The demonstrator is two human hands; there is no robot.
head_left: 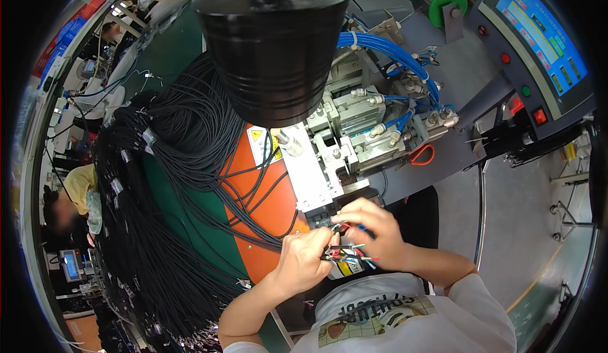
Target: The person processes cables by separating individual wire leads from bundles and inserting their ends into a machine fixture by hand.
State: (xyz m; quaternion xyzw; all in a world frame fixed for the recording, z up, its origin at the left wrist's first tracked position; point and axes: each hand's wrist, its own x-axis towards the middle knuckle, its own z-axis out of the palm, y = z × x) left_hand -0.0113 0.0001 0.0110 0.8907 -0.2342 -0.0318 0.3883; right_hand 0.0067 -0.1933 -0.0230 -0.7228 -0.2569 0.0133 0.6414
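My left hand [303,258] is closed around black cables, with the fingers pressed together at the front edge of the machine. Stripped cable ends [354,255] with red, green, white and blue wires stick out below that hand, toward my body. My right hand [378,234] is curled beside it, thumb and forefinger pinching the thin coloured wires [342,226] of a cable end. Just beyond both hands stands the metal machine [316,185] with its clamps and cylinders. The fingers partly hide the wires.
A large heap of black cables [183,138] lies on the green and orange table to the left. A dark lamp-like cylinder [269,49] hangs overhead. Red-handled scissors [422,155], a control screen [538,36] and a green spool [437,5] are on the right. Other people sit far left.
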